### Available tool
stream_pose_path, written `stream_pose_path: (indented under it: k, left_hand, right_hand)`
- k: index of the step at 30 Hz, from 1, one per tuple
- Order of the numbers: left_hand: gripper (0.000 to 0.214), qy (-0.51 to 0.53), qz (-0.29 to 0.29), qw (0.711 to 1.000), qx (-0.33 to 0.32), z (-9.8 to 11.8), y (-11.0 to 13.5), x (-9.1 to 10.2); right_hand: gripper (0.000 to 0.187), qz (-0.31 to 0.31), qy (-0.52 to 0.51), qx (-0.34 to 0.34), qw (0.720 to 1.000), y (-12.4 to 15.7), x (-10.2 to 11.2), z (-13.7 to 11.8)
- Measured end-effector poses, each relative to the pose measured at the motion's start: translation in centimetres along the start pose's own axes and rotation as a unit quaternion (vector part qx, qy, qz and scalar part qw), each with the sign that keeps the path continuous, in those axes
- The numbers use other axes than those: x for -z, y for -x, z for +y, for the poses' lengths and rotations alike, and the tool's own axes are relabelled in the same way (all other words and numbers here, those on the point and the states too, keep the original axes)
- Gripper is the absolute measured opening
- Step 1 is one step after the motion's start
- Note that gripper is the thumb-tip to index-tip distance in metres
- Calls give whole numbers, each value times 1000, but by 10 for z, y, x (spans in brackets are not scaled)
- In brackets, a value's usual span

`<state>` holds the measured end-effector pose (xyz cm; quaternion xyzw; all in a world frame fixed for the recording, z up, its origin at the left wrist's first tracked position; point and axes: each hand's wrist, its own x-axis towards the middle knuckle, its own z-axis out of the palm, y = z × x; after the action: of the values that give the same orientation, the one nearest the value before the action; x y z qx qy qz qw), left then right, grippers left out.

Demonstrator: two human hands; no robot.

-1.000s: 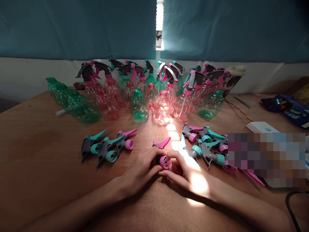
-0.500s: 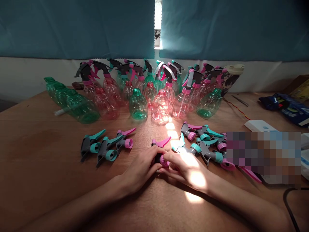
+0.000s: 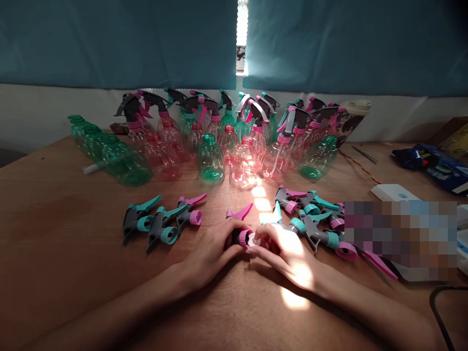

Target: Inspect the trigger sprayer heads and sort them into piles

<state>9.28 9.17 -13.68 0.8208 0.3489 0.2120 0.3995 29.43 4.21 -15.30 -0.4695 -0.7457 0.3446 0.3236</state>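
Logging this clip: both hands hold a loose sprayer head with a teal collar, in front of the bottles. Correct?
No: in the head view, the sprayer head between the left hand and right hand has a pink collar, not teal. Both hands hold it in front of the bottles, as you said.

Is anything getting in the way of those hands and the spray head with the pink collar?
No, nothing visible does. The left hand and right hand are both already on the pink-collared spray head, one at each side. The nearest other one, a teal-collared spray head, lies beyond the right hand, not between them.
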Motion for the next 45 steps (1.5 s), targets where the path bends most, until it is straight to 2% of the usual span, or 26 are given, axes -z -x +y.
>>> stream_pose_path:
  k: [6,13,17,20,23,27,29,34,37,41,45]
  left_hand:
    - [22,0,-2,1000,21,3,0,0]
    - [21,2,-5,1000,22,6,-1,2]
    - [17,10,7,1000,16,7,-1,3]
    - [17,14,9,1000,17,6,-1,3]
    - [19,13,13,1000,21,4,0,2]
    - [20,12,10,1000,16,1,2,-1]
    - [20,14,4,1000,10,0,3,-3]
    - [20,18,2,1000,-7,-1,5,-6]
    - [20,38,-15,999,-9,1,6,-6]
    - [17,53,-38,998,-5,4,6,-7]
    - [18,46,-49,998,-3,9,5,-9]
  right_hand:
    - [14,57,-65,-75,993,-1,-5,-7]
    - [11,100,-184,-74,975,1,-12,0]
    - [19,162,-142,-89,973,0,-9,2]
    - [16,207,-86,-31,974,0,-3,1]
    - [16,164,-89,-1,982,3,0,-3]
    - [26,97,-153,-51,982,10,-3,-11]
    - [33,75,-148,-68,984,13,-5,-16]
    - [35,69,-57,-10,996,13,1,-26]
    - [40,63,-4,16,998,11,4,-23]
    - [48,112,35,83,990,11,3,-11]
    - [47,154,81,138,975,9,2,-5]
